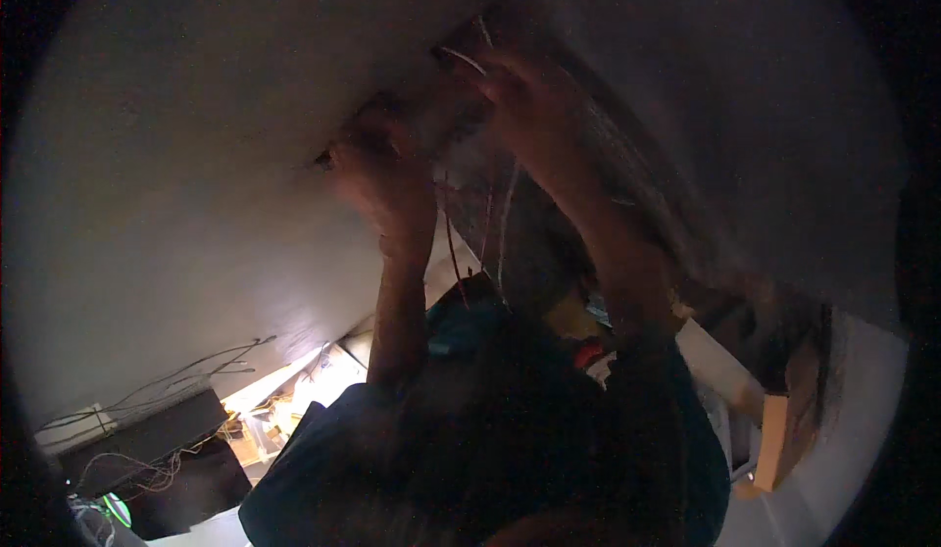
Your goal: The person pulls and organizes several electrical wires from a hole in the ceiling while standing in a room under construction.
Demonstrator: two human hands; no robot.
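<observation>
A thin, curved white wire (463,59) slants far-left from the nearer right hand (524,91); left hand (377,179) lies left; neither grip can be told.

No text, labels, numbers or signs can be read in this dimness

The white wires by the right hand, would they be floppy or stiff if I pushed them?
The white wires would probably bend fairly easily, since one curves beside the right hand. They look thin, so they're likely light too.
</observation>
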